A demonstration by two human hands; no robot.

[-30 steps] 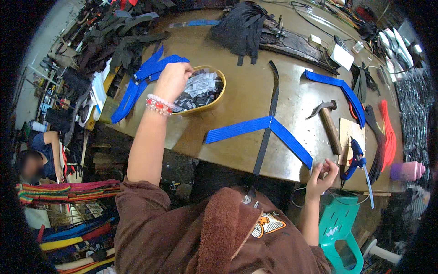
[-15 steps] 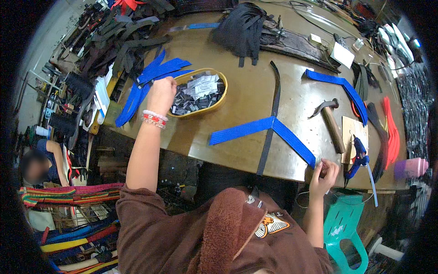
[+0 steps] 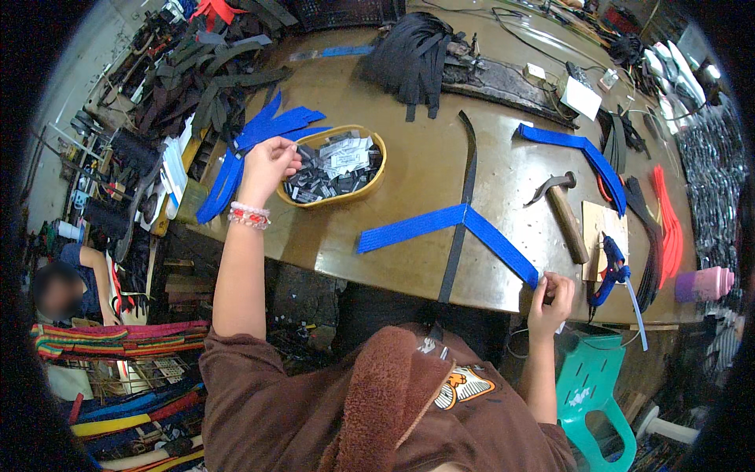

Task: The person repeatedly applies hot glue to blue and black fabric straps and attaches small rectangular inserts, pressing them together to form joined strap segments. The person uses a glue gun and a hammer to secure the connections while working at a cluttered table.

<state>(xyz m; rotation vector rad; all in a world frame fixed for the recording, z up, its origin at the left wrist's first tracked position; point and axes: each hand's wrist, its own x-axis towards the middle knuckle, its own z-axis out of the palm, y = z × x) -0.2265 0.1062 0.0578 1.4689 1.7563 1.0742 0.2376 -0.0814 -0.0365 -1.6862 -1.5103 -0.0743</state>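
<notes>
My left hand [image 3: 270, 167] is closed, its fingertips pressed together beside the left rim of a yellow oval container [image 3: 383, 161]. Whatever they may hold is too small to make out. Small black pieces and white printed labels [image 3: 346, 155] fill the container. At the table's near edge, my right hand [image 3: 553, 299] pinches the right end of a blue webbing strap [image 3: 499, 246]. This strap is bent into a wide angle and lies across a thin black strap [image 3: 454, 267]. Several more blue straps [image 3: 275, 124] lie behind my left hand.
To the right are a hammer [image 3: 568, 219], a second bent blue strap [image 3: 583, 145], a blue glue gun [image 3: 608, 271] by a wooden board, and red straps [image 3: 668, 228]. Black strips [image 3: 409, 63] are heaped at the back. A green chair [image 3: 590, 377] stands near right; another person [image 3: 94, 271] is at far left.
My left hand has shifted slightly left and down, away from the container's contents. My right hand has come a little closer onto the blue strap's end. The whole view has shifted slightly.
</notes>
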